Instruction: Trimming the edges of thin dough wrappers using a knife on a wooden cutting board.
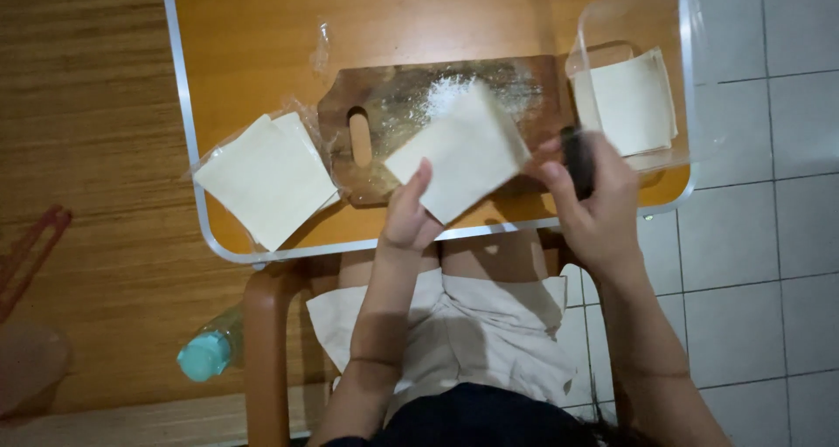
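Note:
My left hand [409,218] holds up a pale square dough sheet [459,154] by its lower edge, above a floured wooden cutting board [384,115]. My right hand [594,207] grips a dark blurred handle [577,159] next to the sheet's right corner; I cannot tell what tool it is. Left of the board, a stack of square dough sheets [266,178] lies on clear plastic wrap. A clear plastic container [612,19] at the right holds more cut sheets [629,102].
The small orange table [253,36] has a pale rim; its front edge is right over my lap. A bottle with a teal cap [208,353] lies on the wooden floor at the left. White floor tiles [769,237] lie to the right.

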